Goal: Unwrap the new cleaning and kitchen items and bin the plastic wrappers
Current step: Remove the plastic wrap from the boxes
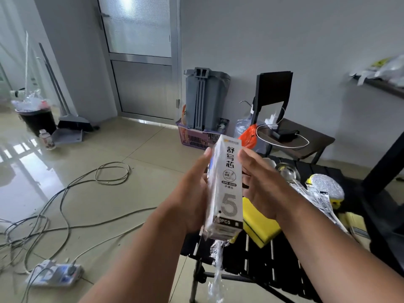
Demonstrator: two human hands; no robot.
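A tall white box printed with black characters and a large "5" stands upright between my hands, above the black slatted table. My left hand grips its left side, thumb along the front edge. My right hand holds the right side with fingers behind it. A strip of clear plastic wrapper hangs torn from the box's bottom end. A yellow sponge lies on the table behind the box. A black bin heaped with plastic stands at the far left.
On the table lie wrapped utensils and a silver scouring pad. Cables and a power strip cross the tiled floor. A grey bucket in a purple basket, a broom and a small side table stand by the wall.
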